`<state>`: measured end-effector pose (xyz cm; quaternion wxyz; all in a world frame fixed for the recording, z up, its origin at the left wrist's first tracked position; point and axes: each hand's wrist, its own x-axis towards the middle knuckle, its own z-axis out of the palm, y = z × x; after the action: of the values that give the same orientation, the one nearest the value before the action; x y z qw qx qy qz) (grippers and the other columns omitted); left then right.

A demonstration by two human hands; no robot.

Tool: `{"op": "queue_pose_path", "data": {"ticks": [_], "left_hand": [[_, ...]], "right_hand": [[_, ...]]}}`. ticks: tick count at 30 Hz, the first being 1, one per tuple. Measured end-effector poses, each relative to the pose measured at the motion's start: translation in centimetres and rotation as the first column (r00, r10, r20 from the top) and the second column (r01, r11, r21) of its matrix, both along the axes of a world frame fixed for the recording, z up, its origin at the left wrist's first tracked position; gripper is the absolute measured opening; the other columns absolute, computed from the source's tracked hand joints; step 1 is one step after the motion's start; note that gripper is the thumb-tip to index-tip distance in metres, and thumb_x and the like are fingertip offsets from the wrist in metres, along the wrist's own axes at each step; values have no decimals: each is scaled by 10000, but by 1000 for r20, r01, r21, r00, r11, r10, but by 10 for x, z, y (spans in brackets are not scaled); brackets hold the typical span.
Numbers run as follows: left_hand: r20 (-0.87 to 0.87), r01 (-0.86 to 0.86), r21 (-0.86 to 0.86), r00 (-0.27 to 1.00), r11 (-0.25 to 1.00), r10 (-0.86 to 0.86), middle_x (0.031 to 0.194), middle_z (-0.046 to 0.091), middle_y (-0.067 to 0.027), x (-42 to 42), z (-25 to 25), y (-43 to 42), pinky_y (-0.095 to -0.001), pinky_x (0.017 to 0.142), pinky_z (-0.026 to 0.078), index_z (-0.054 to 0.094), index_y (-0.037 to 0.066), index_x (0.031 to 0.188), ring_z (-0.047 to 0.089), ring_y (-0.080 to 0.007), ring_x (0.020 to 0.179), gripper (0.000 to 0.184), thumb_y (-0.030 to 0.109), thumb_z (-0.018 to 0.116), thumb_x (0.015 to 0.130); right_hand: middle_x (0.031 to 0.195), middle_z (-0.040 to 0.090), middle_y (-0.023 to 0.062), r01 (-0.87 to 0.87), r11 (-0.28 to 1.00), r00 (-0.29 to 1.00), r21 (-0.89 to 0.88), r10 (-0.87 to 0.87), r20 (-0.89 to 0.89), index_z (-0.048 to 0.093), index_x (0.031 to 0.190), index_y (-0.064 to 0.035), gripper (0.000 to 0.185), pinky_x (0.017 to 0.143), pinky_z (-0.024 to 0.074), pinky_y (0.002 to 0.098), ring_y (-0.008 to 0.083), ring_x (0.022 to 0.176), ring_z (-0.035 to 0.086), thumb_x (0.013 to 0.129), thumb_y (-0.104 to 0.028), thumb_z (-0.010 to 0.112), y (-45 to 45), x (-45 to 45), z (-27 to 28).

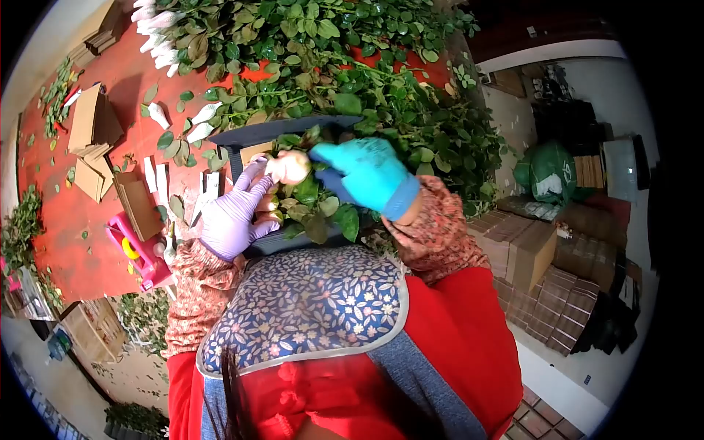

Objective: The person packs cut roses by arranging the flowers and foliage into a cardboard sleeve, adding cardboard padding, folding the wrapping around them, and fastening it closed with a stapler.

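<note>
My left hand, in a lilac glove, reaches over the left end of a dark tray-like holder. Its fingertips are around a pale rose head, with more rose heads between thumb and fingers. My right hand, in a teal glove, is closed just right of that pale rose, at its leafy stem; the exact grip is hidden by the glove. Leafy rose stems lie in the holder, and a piece of cardboard shows inside its left end.
Leafy stems pile across the back of the red table. White-wrapped buds lie left of the holder. Folded cardboard and a pink tool holder are farther left. Stacked boxes stand at the right.
</note>
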<state>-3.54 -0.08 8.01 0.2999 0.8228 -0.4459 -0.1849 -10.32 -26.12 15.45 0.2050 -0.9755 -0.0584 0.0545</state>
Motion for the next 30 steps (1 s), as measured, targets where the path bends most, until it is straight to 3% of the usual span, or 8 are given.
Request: {"op": "queue_pose_path", "data": {"ticks": [5, 10, 12, 14, 22, 25, 28, 30], "left_hand": [[-130, -7, 119, 991, 993, 23, 1474, 426, -118, 4, 24, -6, -409, 839, 551, 534, 123, 1316, 648, -355, 1025, 716, 220, 845, 679], [-250, -26, 47, 967, 999, 37, 1186, 525, -113, 0, 13, -6, -384, 710, 572, 567, 73, 1185, 667, -307, 855, 563, 124, 831, 691], [-590, -176, -45, 799, 983, 116, 1223, 515, -116, -3, 6, -9, -341, 726, 576, 548, 71, 1242, 666, -268, 874, 609, 10, 803, 692], [-245, -27, -3, 969, 1000, 25, 1290, 493, -119, -3, 21, -11, -295, 738, 580, 522, 69, 1296, 657, -232, 907, 653, -55, 771, 705], [-124, -9, 115, 992, 993, 24, 1375, 485, -129, -4, 21, -11, -404, 758, 571, 537, 108, 1255, 664, -354, 937, 604, 83, 806, 715], [-141, -13, 73, 990, 997, 23, 1384, 485, -108, -5, 14, -11, -415, 753, 571, 537, 136, 1264, 670, -355, 919, 608, 122, 809, 721], [-156, -26, 70, 987, 997, 37, 1406, 475, -97, -3, 20, -11, -399, 739, 573, 536, 131, 1266, 675, -335, 909, 629, 112, 814, 703], [-367, -83, 35, 926, 996, 89, 1419, 461, -101, -2, 15, -11, -372, 731, 575, 529, 112, 1276, 684, -302, 896, 620, 83, 795, 717]], "right_hand": [[743, 631, 126, 49, 996, 978, -79, -31, 205, 635, 1102, -120, 321, 558, 472, 477, 350, 666, 625, 795, -197, 681, -1, 3, 36], [688, 646, 69, -136, 927, 989, -348, 150, 13, 611, 1155, -148, 272, 444, 442, 467, 288, 582, 642, 897, -203, 545, 35, 33, -7], [690, 654, 53, -151, 907, 984, -393, 177, 32, 613, 1160, -151, 267, 420, 430, 457, 269, 568, 644, 911, -205, 531, 34, 44, -38], [687, 664, 33, -202, 869, 977, -451, 213, -27, 615, 1195, -157, 285, 398, 423, 423, 242, 537, 638, 934, -217, 518, 31, 50, -66], [696, 662, 46, -166, 769, 967, -617, 248, 50, 599, 1194, -90, 302, 374, 421, 449, 260, 531, 636, 909, -164, 534, 45, 49, -69], [737, 662, 101, -156, 934, 986, -320, 164, -2, 620, 1156, -88, 330, 548, 500, 465, 323, 665, 658, 835, -162, 645, 31, 56, -60], [845, 680, 115, -50, 998, 954, 45, 34, 299, 673, 1083, -150, 295, 730, 522, 442, 322, 820, 664, 790, -122, 684, -6, 39, -35], [896, 641, 141, -61, 996, 985, -64, 71, 160, 678, 1041, -133, 258, 745, 513, 442, 340, 845, 633, 783, -119, 689, -16, 25, 14]]}}
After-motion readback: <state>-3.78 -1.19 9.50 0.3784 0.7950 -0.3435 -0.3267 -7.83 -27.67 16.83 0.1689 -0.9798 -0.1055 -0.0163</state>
